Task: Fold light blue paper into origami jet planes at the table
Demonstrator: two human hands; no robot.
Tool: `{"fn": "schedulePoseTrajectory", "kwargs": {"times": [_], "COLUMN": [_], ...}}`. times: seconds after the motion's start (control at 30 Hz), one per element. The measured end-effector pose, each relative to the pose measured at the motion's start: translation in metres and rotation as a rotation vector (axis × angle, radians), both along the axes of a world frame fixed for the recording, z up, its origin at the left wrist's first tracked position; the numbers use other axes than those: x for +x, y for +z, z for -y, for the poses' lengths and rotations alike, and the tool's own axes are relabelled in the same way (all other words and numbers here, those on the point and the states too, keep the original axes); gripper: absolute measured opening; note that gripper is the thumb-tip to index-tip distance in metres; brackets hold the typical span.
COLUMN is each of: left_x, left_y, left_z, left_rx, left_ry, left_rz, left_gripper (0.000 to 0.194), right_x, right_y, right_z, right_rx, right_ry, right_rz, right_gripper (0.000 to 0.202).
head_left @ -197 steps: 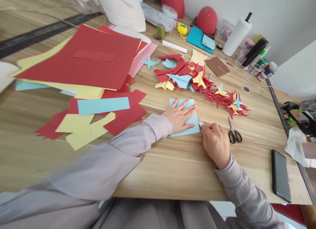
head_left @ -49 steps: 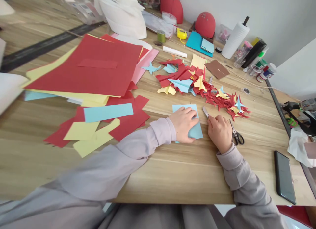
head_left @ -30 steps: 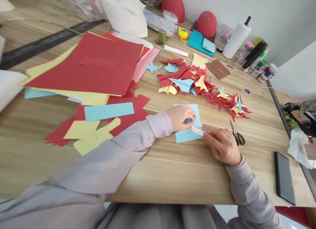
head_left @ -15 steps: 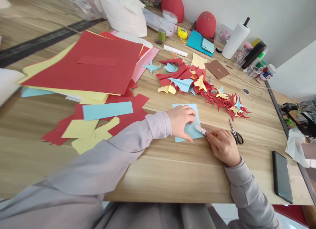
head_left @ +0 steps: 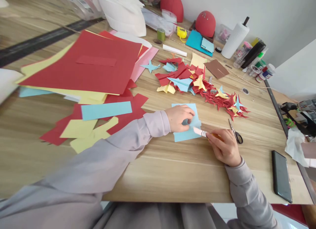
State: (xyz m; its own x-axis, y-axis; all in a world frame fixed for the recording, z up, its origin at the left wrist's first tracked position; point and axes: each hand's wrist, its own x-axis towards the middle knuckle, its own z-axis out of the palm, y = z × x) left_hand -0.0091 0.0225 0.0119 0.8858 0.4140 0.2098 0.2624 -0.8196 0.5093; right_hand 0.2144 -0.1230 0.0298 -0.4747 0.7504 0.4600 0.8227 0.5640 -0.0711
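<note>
A light blue sheet of paper point(head_left: 189, 135) lies on the wooden table in front of me, with an uneven step at its right edge. My left hand point(head_left: 180, 118) rests over its upper part, thumb and fingers curled in on the paper. A knife point(head_left: 199, 132) with a broad pale blade and a partly hidden orange-yellow handle is in my closed right hand point(head_left: 224, 146). Its blade tip points left over the sheet's right side. Black-handled scissors point(head_left: 237, 136) lie just beyond my right hand.
Folded red, yellow and blue paper shapes point(head_left: 181, 76) are heaped behind the sheet. To the left are large red sheets point(head_left: 98, 71), a blue strip point(head_left: 107, 110) and yellow pieces point(head_left: 79, 128). A phone point(head_left: 281, 176) lies at right; a white bottle point(head_left: 235, 39) stands at the back.
My left thumb has drawn in toward the fingers. The knife has shifted slightly left and its tip down, and the paper's right edge now shows a step.
</note>
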Motion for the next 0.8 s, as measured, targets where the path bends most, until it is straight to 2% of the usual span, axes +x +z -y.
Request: {"fn": "schedulePoseTrajectory", "kwargs": {"times": [0.13,0.27,0.4,0.53,0.67,0.8], "left_x": [-0.001,0.000,0.002,0.004,0.007,0.010], "left_y": [0.000,0.000,-0.001,-0.006,-0.014,-0.020], "left_z": [-0.008,-0.008,-0.007,-0.009,-0.011,-0.009], "left_rx": [-0.055,-0.086,-0.126,0.040,0.214,0.281], "left_ry": [-0.026,-0.003,0.075,0.176,0.209,0.198], "left_rz": [0.009,0.025,0.138,0.154,-0.012,-0.146], "left_gripper": [0.011,0.014,0.027,0.031,0.039,0.047], "right_x": [-0.003,-0.003,-0.002,-0.006,-0.012,-0.017], "right_y": [-0.001,-0.004,-0.004,-0.003,-0.003,-0.004], "right_z": [0.000,-0.003,-0.004,-0.004,-0.005,-0.008], "right_rx": [-0.080,-0.108,-0.100,-0.103,-0.088,-0.076], "right_ry": [0.062,-0.048,-0.163,-0.196,-0.232,-0.294], "right_rz": [0.131,0.204,0.228,0.247,0.261,0.270], "right_gripper": [0.029,0.026,0.026,0.026,0.026,0.024]}}
